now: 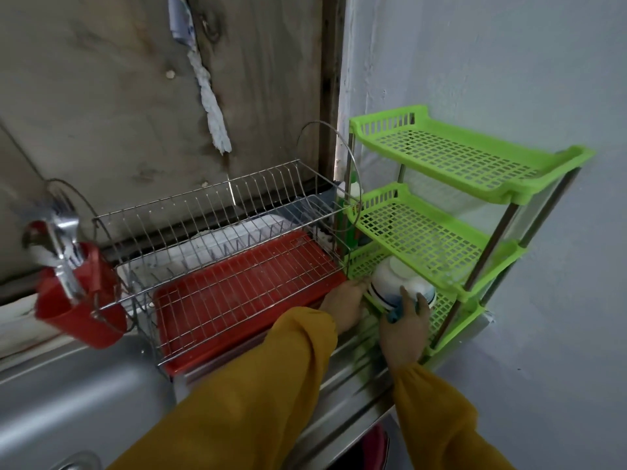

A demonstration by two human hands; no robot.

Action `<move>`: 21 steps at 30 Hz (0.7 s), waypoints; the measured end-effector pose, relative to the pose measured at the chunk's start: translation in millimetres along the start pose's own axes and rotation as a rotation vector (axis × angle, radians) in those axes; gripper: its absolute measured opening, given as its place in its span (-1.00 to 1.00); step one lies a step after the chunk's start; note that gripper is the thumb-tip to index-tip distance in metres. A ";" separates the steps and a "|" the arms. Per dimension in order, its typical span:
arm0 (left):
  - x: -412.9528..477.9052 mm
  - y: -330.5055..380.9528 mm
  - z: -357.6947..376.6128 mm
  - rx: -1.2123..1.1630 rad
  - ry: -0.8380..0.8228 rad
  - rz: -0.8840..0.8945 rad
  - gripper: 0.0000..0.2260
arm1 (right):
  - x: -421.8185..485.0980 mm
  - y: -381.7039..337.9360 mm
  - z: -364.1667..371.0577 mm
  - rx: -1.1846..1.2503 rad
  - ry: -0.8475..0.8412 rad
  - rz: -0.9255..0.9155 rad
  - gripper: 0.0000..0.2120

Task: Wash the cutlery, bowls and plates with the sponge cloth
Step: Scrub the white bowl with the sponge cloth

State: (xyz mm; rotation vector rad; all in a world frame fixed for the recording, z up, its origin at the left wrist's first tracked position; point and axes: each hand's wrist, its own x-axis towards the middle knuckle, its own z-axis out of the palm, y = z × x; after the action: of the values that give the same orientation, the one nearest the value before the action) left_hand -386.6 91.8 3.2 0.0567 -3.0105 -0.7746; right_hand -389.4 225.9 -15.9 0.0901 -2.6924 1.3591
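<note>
White bowls with a blue band (pixel 395 281) sit upside down on the lowest tier of the green plastic shelf (pixel 451 191). My right hand (pixel 405 329) holds the stack from the front, thumb and fingers around the rim, with a blue sponge cloth (pixel 394 314) tucked under the fingers. My left hand (pixel 344 305) touches the bowls from the left side; its fingers are partly hidden. Forks and spoons (pixel 62 239) stand in a red cutlery cup (pixel 79 300) hooked on the wire dish rack (pixel 217 245).
The dish rack has a red drip tray (pixel 244 300) and white plates at its back. A steel sink basin (pixel 68 401) lies lower left, a ribbed steel drainboard (pixel 353 378) under my arms. A green bottle stands between rack and shelf. Walls close in behind and to the right.
</note>
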 end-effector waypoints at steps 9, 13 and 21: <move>-136.1 -19.5 -43.2 0.061 0.406 -0.134 -0.59 | -89.4 -49.8 15.1 0.245 -0.093 -0.287 -0.55; -219.8 -42.9 -67.7 0.175 0.508 -0.262 -0.60 | -141.6 -83.5 32.2 0.284 -0.291 -0.497 -0.60; -412.2 -98.7 -105.0 0.446 0.670 -0.547 -0.58 | -279.5 -160.5 89.5 0.367 -0.609 -0.909 -0.60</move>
State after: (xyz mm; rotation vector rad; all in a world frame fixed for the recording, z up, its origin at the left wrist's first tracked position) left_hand 32.1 -27.3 38.2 0.9607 -2.4400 -0.0307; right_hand -102.6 57.8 21.1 1.7391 -2.1380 1.5747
